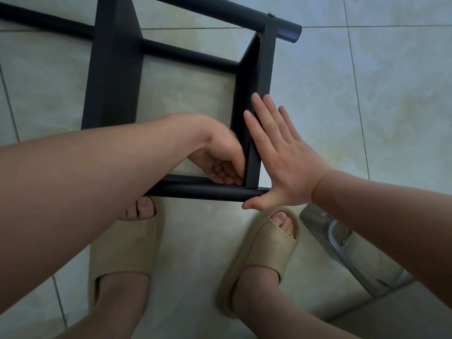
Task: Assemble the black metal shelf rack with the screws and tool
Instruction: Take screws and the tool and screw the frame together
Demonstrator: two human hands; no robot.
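Rack position: the black metal shelf rack (117,69) lies on its side on the tiled floor (367,94), directly ahead of the person's feet in beige slippers (124,250).
Joint in work: the near corner, where a flat shelf panel (254,123) meets the round near tube (203,192).
Left hand: the left hand (220,162) reaches inside the frame, fingers (230,178) curled tight at the inner corner of the joint; whether they pinch a screw or the tool cannot be told, since the fingertips are hidden.
Right hand: the right hand (283,162) is spread flat and holds nothing; the palm braces the outer face of the panel and the thumb (254,204) rests under the tube end.
Fasteners seen: one screw head (270,14) on the far tube (220,11); no loose screws or tool in view.
Risk, misalignment: if the flat palm slips, the panel probably shifts off its hole and a screw would start cross-threaded.
Risk, dropped part: any small part held inside the corner could fall to the floor and roll off.
Risk, pinch: the curled fingers sit between panel and tube; a sudden shift of the frame could trap them.
Nearby object: a metal chair leg (342,253) stands just beside the right foot.
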